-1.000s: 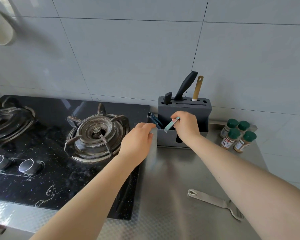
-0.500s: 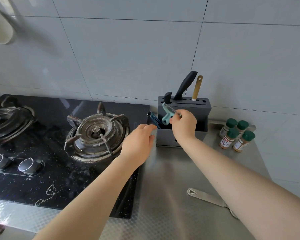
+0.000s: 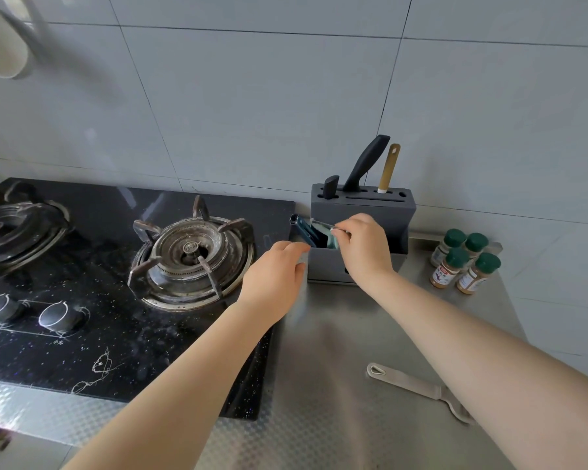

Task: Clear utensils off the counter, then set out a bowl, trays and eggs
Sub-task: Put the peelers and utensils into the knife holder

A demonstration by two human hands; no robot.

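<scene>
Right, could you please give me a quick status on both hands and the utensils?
Right hand pinches teal peeler over grey utensil holder. Left hand rests at holder's left side. Grey slotted spatula lies on steel counter.

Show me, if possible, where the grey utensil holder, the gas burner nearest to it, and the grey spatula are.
grey utensil holder point(image 3: 364, 206): head view, front face below the slots.
gas burner point(image 3: 191, 247): head view, centre cap.
grey spatula point(image 3: 408, 381): head view, middle of its handle.

1. Steel bench point(image 3: 336, 385): fills the lower right of the frame.
2. Grey knife block point(image 3: 360, 212): at centre, against the wall.
3. Four spice jars point(image 3: 465, 262): at right, clustered.
4. Grey utensil point(image 3: 418, 390): lies flat at lower right.
5. Black gas hob point(image 3: 116, 300): occupies the left.
</scene>
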